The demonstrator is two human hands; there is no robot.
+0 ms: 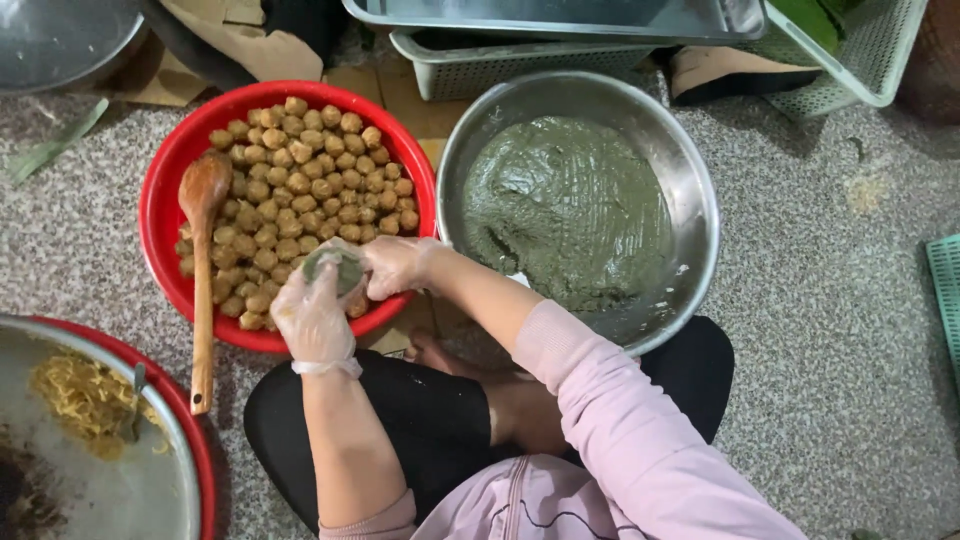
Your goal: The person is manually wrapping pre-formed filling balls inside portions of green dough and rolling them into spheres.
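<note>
My left hand [312,318], in a thin clear glove, cups a flattened piece of grey-green dough [338,268] over the near rim of a red basin [160,215]. My right hand [398,264], also gloved, presses on the same dough from the right with its fingers closed on it. The basin holds several brown filling balls [300,190] and a wooden spoon [203,280] lying on its left side. To the right stands a steel bowl [700,200] with a mass of the grey-green dough [565,210].
A second metal bowl inside a red basin [110,440] at bottom left holds yellow shreds and a spoon. Grey plastic baskets and a steel tray [560,30] stand behind. A green crate edge [945,290] shows at the right. My crossed legs rest on speckled stone floor.
</note>
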